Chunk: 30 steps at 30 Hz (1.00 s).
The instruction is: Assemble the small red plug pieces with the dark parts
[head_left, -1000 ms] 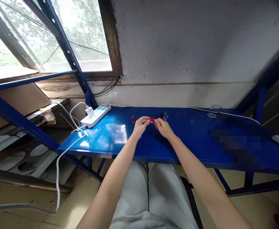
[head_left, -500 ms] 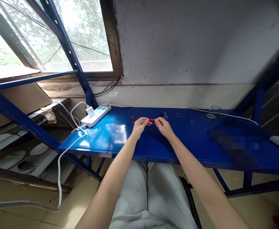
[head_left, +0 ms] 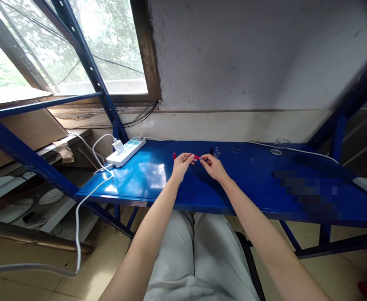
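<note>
A slim red stick-like piece (head_left: 196,157) lies between my two hands above the blue table. My left hand (head_left: 181,165) pinches its left part. The fingers of my right hand (head_left: 214,166) are closed at its right end, where a small pale tip shows; whether they grip the tip or a separate tiny part is too small to tell. Just left of my left hand, another short red piece (head_left: 174,156) is on the table, partly covered. Beyond my right hand are a small black piece (head_left: 211,151) and some clear small parts (head_left: 217,152).
Several tiny parts (head_left: 236,150) lie in rows on the blue table (head_left: 246,179). A clear glass cup (head_left: 280,146) is at the back right. A white power strip (head_left: 127,151) with a plug and cable lies at the left. The blurred-out area covers something at the right.
My right hand has shifted slightly left, and my left hand slightly too. Less of the red piece shows between them, and it tilts down a little to the right.
</note>
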### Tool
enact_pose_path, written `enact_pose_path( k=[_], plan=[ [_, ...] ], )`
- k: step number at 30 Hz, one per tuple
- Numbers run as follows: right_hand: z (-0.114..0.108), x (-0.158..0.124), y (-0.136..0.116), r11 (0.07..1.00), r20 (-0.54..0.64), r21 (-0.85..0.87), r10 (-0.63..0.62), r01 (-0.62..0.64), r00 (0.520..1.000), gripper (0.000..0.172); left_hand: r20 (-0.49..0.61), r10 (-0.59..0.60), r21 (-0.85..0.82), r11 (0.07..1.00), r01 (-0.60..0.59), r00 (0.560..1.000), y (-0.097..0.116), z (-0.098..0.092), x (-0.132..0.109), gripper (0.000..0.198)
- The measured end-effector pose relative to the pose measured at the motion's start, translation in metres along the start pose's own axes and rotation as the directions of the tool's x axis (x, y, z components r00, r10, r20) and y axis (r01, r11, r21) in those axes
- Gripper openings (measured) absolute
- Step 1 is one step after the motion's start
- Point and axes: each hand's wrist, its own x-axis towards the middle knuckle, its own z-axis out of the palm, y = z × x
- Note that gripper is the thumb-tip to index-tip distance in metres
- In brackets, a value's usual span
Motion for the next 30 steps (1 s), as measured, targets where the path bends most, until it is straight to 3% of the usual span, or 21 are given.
enact_pose_path(
  k=[5, 9, 16, 22, 27, 30],
  plan=[
    [0.001, -0.001, 0.003, 0.997, 0.027, -0.076, 0.008, -0.006, 1.0, 0.028, 0.105, -0.024, 0.018, 1.0, 0.022, 0.994, -0.002, 0.0, 0.0, 0.034],
    [0.0, -0.001, 0.005, 0.994, 0.062, -0.113, -0.003, 0.01, 0.998, 0.03, 0.115, -0.032, 0.071, 0.997, 0.024, 0.993, -0.002, 0.001, -0.002, 0.029],
    [-0.002, -0.002, 0.0, 0.986, 0.12, -0.159, 0.071, -0.052, 0.99, 0.029, -0.055, -0.022, 0.106, 0.994, 0.027, 0.998, 0.002, 0.002, -0.002, 0.022],
    [-0.009, 0.001, 0.002, 0.975, 0.076, -0.217, 0.075, -0.057, 0.994, 0.022, -0.21, 0.001, 0.086, 0.996, 0.017, 0.978, 0.002, -0.002, 0.0, 0.022],
    [-0.031, -0.002, 0.012, 0.951, 0.128, -0.152, 0.289, -0.269, 0.949, 0.02, -0.188, -0.003, 0.098, 0.995, 0.022, 0.982, 0.0, -0.001, 0.0, 0.022],
    [-0.042, -0.004, 0.02, 0.906, 0.042, -0.197, 0.39, -0.375, 0.92, 0.018, -0.148, 0.025, 0.12, 0.993, -0.007, 0.989, -0.004, 0.003, -0.002, 0.022]
  ],
)
